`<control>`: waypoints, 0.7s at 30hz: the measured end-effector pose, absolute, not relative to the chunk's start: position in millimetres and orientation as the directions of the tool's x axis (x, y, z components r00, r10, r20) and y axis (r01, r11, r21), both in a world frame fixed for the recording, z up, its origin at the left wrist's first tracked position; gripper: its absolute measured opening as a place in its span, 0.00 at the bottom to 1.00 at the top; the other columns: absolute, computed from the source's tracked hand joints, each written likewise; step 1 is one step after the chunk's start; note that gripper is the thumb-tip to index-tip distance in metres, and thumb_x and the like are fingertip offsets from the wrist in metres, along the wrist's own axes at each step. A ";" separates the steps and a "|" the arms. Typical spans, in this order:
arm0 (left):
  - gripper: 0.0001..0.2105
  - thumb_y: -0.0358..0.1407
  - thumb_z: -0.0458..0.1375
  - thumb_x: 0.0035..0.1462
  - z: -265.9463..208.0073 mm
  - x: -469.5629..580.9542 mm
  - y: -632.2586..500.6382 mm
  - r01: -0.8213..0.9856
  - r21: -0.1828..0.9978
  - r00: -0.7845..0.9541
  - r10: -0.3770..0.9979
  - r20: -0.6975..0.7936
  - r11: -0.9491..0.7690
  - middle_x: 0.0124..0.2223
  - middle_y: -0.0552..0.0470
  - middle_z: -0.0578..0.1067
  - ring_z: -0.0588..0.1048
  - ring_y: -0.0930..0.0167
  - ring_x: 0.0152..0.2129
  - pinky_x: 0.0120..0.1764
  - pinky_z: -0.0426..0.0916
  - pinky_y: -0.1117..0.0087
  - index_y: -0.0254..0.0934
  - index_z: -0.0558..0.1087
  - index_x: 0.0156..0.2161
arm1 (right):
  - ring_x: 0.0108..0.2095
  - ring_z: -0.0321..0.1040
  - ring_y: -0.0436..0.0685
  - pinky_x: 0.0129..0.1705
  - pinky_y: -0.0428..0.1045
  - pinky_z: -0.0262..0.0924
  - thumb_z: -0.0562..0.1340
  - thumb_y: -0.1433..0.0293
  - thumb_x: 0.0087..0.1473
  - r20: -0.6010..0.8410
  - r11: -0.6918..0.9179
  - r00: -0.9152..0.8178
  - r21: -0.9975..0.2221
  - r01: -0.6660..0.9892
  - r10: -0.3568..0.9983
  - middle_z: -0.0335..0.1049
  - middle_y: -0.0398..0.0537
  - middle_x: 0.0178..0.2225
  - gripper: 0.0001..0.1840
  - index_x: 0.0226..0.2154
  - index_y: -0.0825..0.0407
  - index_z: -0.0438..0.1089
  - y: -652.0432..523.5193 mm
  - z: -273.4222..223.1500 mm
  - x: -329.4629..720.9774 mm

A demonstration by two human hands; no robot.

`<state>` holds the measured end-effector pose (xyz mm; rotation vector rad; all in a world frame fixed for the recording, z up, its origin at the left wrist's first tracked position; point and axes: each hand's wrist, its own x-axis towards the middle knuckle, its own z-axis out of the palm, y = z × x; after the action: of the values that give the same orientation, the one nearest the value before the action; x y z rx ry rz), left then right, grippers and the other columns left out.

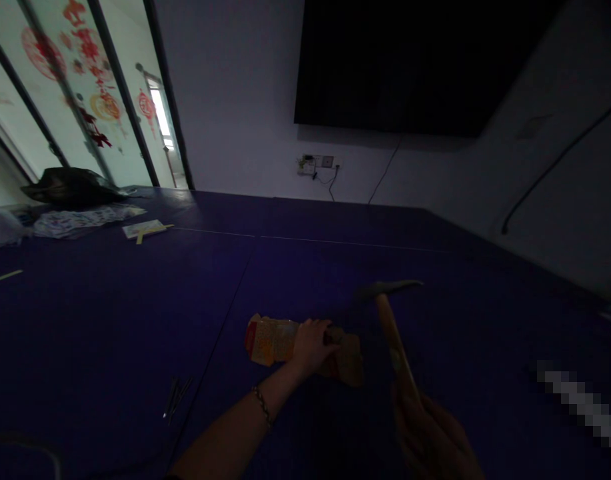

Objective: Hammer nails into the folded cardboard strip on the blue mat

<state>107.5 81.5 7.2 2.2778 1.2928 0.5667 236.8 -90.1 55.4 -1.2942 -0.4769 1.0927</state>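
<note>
My left hand (312, 347) rests on a flattened orange-and-red cardboard package (272, 340) lying on the dark blue surface. Its fingers are bent and its thumb is drawn toward them; whatever sits between them is too dark to make out. In my right hand (432, 433) is a hammer (396, 343), gripped low on its wooden handle. The hammer's head is raised to the right of the package, apart from it. Several thin metal nails (176, 399) lie to the left of my left forearm.
Papers (85, 220), a black bag (75, 187) and yellow strips (146, 233) lie at the far left. A wall with a socket (326, 161) and a large dark screen (415, 67) stands behind. A pixelated strip (580, 403) covers part of the right side.
</note>
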 end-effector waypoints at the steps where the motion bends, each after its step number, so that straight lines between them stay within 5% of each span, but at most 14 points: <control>1: 0.23 0.43 0.59 0.46 7.0 107.7 81.1 0.686 0.572 0.472 0.873 0.122 -0.451 0.43 0.50 0.72 0.66 0.65 0.41 0.43 0.59 0.65 0.40 0.65 0.49 | 0.19 0.67 0.47 0.15 0.39 0.60 0.66 0.61 0.37 -0.265 -0.082 0.438 -0.915 -0.394 0.859 0.71 0.40 0.25 0.18 0.34 0.46 0.66 -77.5 55.6 245.4; 4: 0.24 0.41 0.59 0.46 6.5 108.4 80.0 0.689 0.573 0.465 0.877 0.118 -0.443 0.43 0.49 0.72 0.66 0.64 0.41 0.44 0.59 0.65 0.37 0.64 0.50 | 0.04 0.41 0.40 0.03 0.37 0.40 0.65 0.60 0.39 -0.157 -0.103 0.072 -0.866 -0.490 0.985 0.55 0.31 0.10 0.14 0.26 0.50 0.63 -30.6 45.0 279.3; 8: 0.27 0.39 0.59 0.46 4.3 108.0 78.0 0.694 0.560 0.449 0.880 0.155 -0.453 0.44 0.47 0.71 0.66 0.64 0.42 0.45 0.59 0.64 0.35 0.60 0.52 | 0.05 0.24 0.36 0.03 0.35 0.35 0.62 0.62 0.44 0.042 -0.115 -0.222 -0.754 -0.647 0.974 0.45 0.27 0.09 0.10 0.23 0.49 0.62 18.3 4.6 313.4; 12: 0.29 0.40 0.60 0.46 0.5 107.2 75.4 0.694 0.540 0.443 0.874 0.202 -0.476 0.41 0.47 0.72 0.68 0.64 0.40 0.43 0.60 0.65 0.35 0.59 0.53 | 0.04 0.21 0.38 0.02 0.35 0.31 0.63 0.66 0.44 0.090 -0.095 -0.235 -0.735 -0.671 0.968 0.36 0.25 0.07 0.06 0.27 0.47 0.64 31.3 -31.5 319.2; 21: 0.38 0.38 0.61 0.46 21.3 105.8 63.2 0.759 0.432 0.408 0.873 0.267 -0.487 0.45 0.42 0.70 0.69 0.63 0.41 0.43 0.62 0.64 0.29 0.47 0.58 | 0.06 0.21 0.39 0.04 0.34 0.34 0.61 0.68 0.46 0.056 -0.106 -0.213 -0.725 -0.680 0.975 0.38 0.26 0.08 0.05 0.25 0.47 0.61 30.0 -39.6 322.8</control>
<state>105.8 63.2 21.3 2.4227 1.4340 0.6808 322.8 30.0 -39.6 -0.5314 -0.7564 1.6520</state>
